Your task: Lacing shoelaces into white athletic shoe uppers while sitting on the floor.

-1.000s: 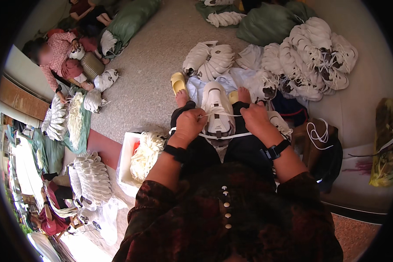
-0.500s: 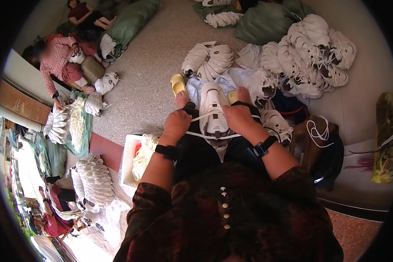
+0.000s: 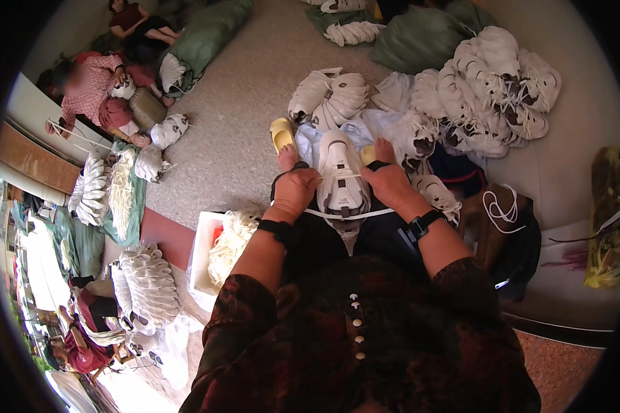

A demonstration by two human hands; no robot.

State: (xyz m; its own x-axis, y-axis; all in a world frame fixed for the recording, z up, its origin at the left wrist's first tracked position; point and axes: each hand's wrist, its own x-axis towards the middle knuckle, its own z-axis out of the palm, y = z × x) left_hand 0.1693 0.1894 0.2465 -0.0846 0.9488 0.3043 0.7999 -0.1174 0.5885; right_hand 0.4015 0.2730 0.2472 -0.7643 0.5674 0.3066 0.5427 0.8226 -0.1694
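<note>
A white shoe upper rests on my lap, toe pointing away from me. My left hand grips its left side with the fingers curled around a white lace. My right hand holds the right side and pinches the same lace. The lace runs across the shoe from one hand to the other. Each wrist carries a black band.
Heaps of white shoe uppers lie ahead and to the right. A yellow slipper sits by my foot. A white box of laces stands at my left. Another person sits far left among green sacks.
Both hands have slid forward along the shoe and closer to its sides. The lace now lies lower across the shoe, nearer my body.
</note>
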